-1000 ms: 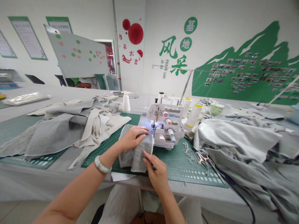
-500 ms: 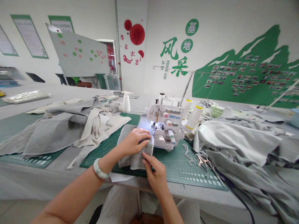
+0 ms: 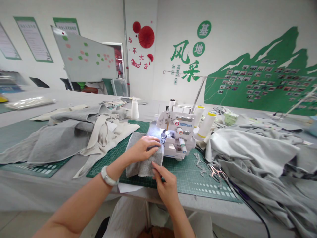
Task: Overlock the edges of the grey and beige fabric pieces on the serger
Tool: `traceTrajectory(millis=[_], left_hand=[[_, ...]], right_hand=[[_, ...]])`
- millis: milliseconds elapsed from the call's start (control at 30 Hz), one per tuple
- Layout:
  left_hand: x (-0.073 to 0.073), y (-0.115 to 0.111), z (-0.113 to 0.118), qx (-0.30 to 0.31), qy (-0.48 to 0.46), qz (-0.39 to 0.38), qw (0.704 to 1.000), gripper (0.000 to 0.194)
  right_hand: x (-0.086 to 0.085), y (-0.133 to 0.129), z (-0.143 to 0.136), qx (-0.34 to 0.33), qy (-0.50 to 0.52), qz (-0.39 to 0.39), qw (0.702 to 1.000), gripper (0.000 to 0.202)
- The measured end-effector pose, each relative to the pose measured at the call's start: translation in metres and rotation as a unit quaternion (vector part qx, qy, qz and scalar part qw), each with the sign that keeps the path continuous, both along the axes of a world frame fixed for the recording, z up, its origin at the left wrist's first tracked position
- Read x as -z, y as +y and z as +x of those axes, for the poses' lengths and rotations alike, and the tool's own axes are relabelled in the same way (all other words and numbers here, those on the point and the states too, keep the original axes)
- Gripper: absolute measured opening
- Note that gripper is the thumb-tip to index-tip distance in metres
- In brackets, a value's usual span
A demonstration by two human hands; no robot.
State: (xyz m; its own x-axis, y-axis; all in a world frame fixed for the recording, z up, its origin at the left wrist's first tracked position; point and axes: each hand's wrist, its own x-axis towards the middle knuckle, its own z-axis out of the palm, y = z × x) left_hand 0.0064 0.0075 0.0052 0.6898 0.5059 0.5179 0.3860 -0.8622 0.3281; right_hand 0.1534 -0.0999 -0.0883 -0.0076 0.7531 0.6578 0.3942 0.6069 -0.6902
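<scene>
A piece of grey fabric (image 3: pixel 146 167) lies partly under the lit needle area of a white overlock sewing machine (image 3: pixel 177 132). My left hand (image 3: pixel 143 148), with a pale bangle on its wrist, rests flat on the fabric, fingers stretched towards the presser foot. Closer to me, my right hand (image 3: pixel 166 180) pinches the fabric's right edge between thumb and forefinger. Beneath the machine and fabric is a green cutting mat (image 3: pixel 198 180). The seam under the foot is too small to make out.
Heaps of grey fabric lie at left (image 3: pixel 61 138) and right (image 3: pixel 252 152). Scissors (image 3: pixel 218 172) and thread scraps (image 3: pixel 199 163) lie right of the machine. Thread cones (image 3: pixel 207 125) stand behind it, and another white cone (image 3: pixel 134 109) stands left. A black cable (image 3: pixel 250 205) crosses the table's front edge.
The fabric's near edge has moved slightly away from me, towards the machine. Both hands keep almost the same places, and the view has shifted a little.
</scene>
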Motion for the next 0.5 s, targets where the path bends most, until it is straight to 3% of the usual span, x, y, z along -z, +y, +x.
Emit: traceTrajectory(millis=[500], left_hand=[[0.0027,-0.0007,-0.0025,-0.006,-0.020,0.011,1.000,0.020]], right_hand=[[-0.0025,-0.0008,0.0002,0.004,0.000,0.015,1.000,0.027]])
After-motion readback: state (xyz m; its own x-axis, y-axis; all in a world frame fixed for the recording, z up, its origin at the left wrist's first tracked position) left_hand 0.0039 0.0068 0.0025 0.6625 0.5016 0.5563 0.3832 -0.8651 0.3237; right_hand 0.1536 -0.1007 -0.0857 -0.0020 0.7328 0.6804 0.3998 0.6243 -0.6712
